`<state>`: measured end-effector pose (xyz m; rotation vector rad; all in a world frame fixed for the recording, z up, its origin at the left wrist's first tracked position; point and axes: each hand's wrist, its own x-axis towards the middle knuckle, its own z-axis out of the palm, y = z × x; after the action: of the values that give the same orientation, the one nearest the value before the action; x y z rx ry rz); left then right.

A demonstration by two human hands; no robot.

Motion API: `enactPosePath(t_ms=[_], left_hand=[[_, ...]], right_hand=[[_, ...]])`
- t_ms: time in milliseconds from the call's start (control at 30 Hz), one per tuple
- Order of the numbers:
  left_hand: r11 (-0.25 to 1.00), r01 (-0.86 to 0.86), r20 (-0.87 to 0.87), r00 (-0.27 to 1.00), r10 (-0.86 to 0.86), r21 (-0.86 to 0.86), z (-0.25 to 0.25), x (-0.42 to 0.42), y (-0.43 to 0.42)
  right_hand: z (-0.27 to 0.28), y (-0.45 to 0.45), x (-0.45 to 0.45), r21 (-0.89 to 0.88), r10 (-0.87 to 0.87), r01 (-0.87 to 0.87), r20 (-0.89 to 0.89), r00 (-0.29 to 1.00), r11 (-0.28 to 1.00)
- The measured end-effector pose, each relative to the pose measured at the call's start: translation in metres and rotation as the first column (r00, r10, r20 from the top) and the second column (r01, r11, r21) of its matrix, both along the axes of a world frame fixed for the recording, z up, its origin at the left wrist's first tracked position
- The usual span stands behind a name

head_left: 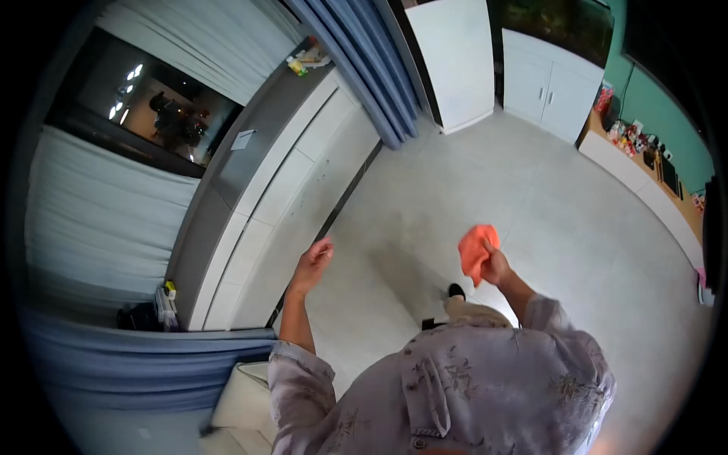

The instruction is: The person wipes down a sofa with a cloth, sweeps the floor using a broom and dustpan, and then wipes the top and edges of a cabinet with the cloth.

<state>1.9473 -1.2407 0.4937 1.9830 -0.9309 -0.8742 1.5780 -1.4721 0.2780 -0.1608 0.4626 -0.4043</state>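
An orange cloth [475,252] hangs bunched in my right hand [494,265], whose fingers are closed on it at waist height above the floor. My left hand [313,263] is raised in the air to the left, over the edge of the pale tiled floor [409,205]. Its fingers are curled and partly blurred, and whether anything small is between them cannot be made out. The long window ledge [262,117] lies beyond my left hand, with a small white paper [243,139] on its dark top.
Blue curtains [364,68] hang at the ledge's far end. A white cabinet [542,83] bears a tank [561,26]. A long low cabinet [644,178] at the right holds many small items. A cream seat [243,402] is at the lower left.
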Motion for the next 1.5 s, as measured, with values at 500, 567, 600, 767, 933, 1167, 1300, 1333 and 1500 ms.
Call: enactPosePath(t_ms=[500,567,600,767,933,1167,1300,1333,1500], left_hand=[[0.975,0.222,0.301,0.93,-0.21,-0.007,0.047,0.352,-0.185],[0.914,0.385,0.428,0.852,-0.3,-0.125,0.031,0.407,-0.233],[0.91,0.398,0.415,0.852,-0.319,-0.117,0.032,0.422,-0.259],[0.867,0.498,0.348,0.808,-0.475,0.027,0.056,0.444,-0.415],[0.754,0.633,0.695,0.462,-0.551,0.177,0.029,0.483,-0.548],[0.541,0.595,0.603,0.116,-0.79,0.594,0.027,0.511,-0.688],[0.556,0.52,0.593,0.111,-0.797,0.649,0.03,0.507,-0.76],[0.539,0.525,0.581,0.1,-0.808,0.659,0.026,0.509,-0.778],[0.63,0.68,0.709,0.228,-0.667,0.375,-0.002,0.515,-0.87]], right_hand=[[0.044,-0.123,0.304,-0.084,0.007,-0.006,0.007,1.0,0.996],[0.038,-0.136,0.326,-0.078,-0.097,0.094,-0.039,0.994,0.992],[0.032,-0.138,0.334,-0.047,-0.125,0.123,-0.052,0.991,0.991],[0.04,-0.154,0.378,0.03,-0.31,0.313,-0.066,0.948,0.949],[0.023,-0.201,0.415,0.01,-0.368,0.368,-0.042,0.929,0.93],[-0.012,-0.307,0.508,0.087,-0.315,0.316,-0.032,0.949,0.945],[-0.019,-0.346,0.56,0.054,-0.222,0.229,-0.107,0.969,0.972],[-0.016,-0.351,0.569,0.051,-0.208,0.215,-0.115,0.971,0.975],[-0.01,-0.365,0.621,0.029,-0.225,0.235,-0.201,0.953,0.972]])
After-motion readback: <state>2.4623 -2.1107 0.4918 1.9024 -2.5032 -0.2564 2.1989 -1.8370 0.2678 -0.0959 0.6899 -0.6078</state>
